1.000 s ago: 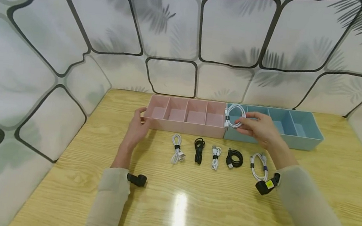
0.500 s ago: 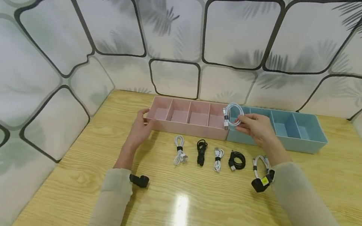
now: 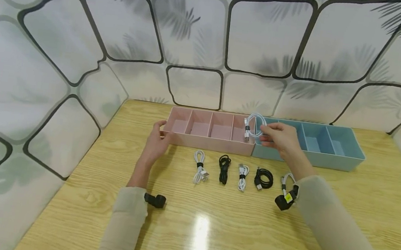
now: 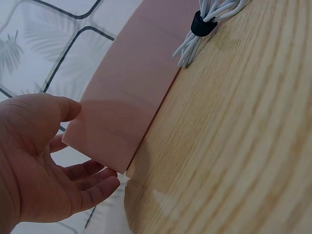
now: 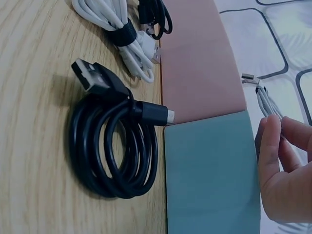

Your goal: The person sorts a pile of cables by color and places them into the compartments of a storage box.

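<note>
My right hand (image 3: 284,140) pinches a coiled white charging cable (image 3: 247,127) with a black strap. It hangs above the seam between a pink divided box (image 3: 213,144) and a blue divided box (image 3: 327,160). The right wrist view shows thumb and fingertips together on the cable (image 5: 265,101), its metal plug sticking out. At the pink box's left end is my left hand (image 3: 154,144). In the left wrist view its thumb lies over the front wall (image 4: 117,97) and its fingers bend round the end corner.
In front of the boxes lie a white cable (image 3: 199,170), a black cable (image 3: 224,169), another white cable (image 3: 242,178) and a black coiled cable (image 5: 80,141). A further white cable (image 3: 284,180) is partly hidden by the right wrist camera (image 3: 284,202). A patterned curtain (image 3: 190,86) stands behind.
My right hand has shifted left with the white coiled cable, from over the blue box's first compartment to the seam with the pink box. My left hand has stayed at the pink box's end.
</note>
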Motion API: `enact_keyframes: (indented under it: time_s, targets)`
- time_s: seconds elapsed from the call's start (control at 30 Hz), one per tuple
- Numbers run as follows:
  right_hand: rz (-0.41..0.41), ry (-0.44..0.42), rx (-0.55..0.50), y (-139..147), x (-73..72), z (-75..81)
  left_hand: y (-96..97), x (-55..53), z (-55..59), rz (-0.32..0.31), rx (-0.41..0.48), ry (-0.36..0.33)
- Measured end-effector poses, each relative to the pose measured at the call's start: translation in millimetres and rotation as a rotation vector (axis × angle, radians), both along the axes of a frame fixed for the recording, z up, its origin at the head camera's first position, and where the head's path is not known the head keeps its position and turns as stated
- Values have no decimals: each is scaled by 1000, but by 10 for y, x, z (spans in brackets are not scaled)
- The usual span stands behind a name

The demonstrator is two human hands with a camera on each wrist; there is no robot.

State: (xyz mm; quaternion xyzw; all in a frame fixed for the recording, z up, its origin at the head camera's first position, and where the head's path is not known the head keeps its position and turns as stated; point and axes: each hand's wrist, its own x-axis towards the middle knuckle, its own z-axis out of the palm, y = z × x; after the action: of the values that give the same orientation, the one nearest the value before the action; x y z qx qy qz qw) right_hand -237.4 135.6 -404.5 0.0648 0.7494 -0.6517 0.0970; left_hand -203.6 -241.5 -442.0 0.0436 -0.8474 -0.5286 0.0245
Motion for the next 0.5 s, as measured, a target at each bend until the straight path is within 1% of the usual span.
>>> enact_keyframes:
  time_s: [0.1, 0.3, 0.5]
  targets:
    - [16, -17, -16, -3, -17, -1, 1, 3, 0, -5, 6, -9]
    - [53, -17, 7, -34, -40, -1, 7, 14, 12, -11, 7, -5]
    - [66, -24, 18, -79, -50, 17, 0, -12, -8, -3, 5, -7]
